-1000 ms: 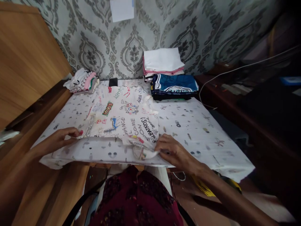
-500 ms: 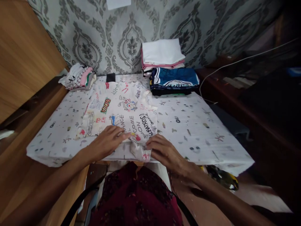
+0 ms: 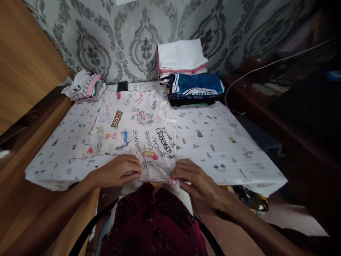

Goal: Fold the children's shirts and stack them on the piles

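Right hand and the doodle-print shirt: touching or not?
Touching. The head view shows the right hand closed on the edge of the near sleeve of the shirt, no gap between.

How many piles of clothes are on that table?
3: a small pile at the back left, a white-topped pile at the back, right of centre, and a blue-topped pile just in front of it. Any behind these would be hidden.

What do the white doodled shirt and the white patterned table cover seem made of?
White doodled shirt: probably matte cotton knit, lying limp with soft creases. White patterned table cover: likely thin, smooth fabric, draping at its edge; plastic remains possible.
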Tool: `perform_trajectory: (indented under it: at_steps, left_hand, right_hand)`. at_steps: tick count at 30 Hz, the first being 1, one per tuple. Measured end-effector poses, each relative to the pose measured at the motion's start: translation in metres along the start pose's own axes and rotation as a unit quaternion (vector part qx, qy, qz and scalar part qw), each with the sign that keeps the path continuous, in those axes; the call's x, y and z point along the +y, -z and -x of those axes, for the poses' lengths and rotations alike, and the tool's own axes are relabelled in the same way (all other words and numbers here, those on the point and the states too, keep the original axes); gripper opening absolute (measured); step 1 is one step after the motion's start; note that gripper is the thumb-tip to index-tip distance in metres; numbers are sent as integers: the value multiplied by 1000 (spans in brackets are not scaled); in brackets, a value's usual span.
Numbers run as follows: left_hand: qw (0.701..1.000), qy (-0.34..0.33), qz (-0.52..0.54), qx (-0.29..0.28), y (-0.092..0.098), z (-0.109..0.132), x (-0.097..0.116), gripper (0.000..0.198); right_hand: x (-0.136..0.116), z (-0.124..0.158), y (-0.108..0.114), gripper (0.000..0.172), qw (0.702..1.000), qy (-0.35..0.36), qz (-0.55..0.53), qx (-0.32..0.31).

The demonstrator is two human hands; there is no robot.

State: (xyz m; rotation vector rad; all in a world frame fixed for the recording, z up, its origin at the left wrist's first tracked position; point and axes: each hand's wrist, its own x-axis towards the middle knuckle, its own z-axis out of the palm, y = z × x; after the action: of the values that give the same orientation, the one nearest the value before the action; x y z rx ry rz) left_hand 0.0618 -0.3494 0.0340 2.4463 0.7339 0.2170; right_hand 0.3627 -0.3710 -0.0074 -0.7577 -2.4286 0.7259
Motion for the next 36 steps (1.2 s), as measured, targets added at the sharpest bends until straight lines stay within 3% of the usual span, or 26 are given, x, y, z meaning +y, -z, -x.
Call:
perform_trajectory:
  at_steps: [5, 9, 12, 15, 19, 24, 28, 31, 34, 36]
  left_hand:
    - [999, 30, 20, -4, 9, -6, 3, 26]
    - [999, 39, -27, 20, 20, -38, -13, 26]
    - [995, 53, -73, 45, 34, -82, -44, 20]
    - [987, 66, -90, 114, 54, -140, -86, 21]
    - [961, 187, -88, 181, 78, -219, -131, 33]
    - [957, 225, -95, 154, 89, -279, -160, 29]
    - [956, 237, -88, 147, 87, -302, -172, 18]
    - [953, 234, -86, 174, 80, -308, -173, 24]
    - [952, 213, -89, 200, 72, -297, -167, 30]
    - [956, 183, -94, 209, 67, -279, -160, 33]
  right_hand:
    - [-11, -4, 11, 20, 996, -12, -16, -85]
    - [-4, -18, 26, 21, 985, -79, -126, -90]
    - [25, -41, 37, 28, 974, -195, -109, 19]
    - [61, -73, 44, 21, 935, -325, 50, 130]
    - [91, -107, 48, 21, 889, -404, 172, 131]
    - [104, -116, 48, 14, 883, -409, 189, 135]
    - [110, -111, 55, 14, 882, -421, 149, 146]
    - [117, -105, 59, 15, 880, -425, 139, 162]
    - [124, -100, 59, 7, 877, -415, 164, 177]
    - [127, -100, 56, 13, 884, -373, 197, 203]
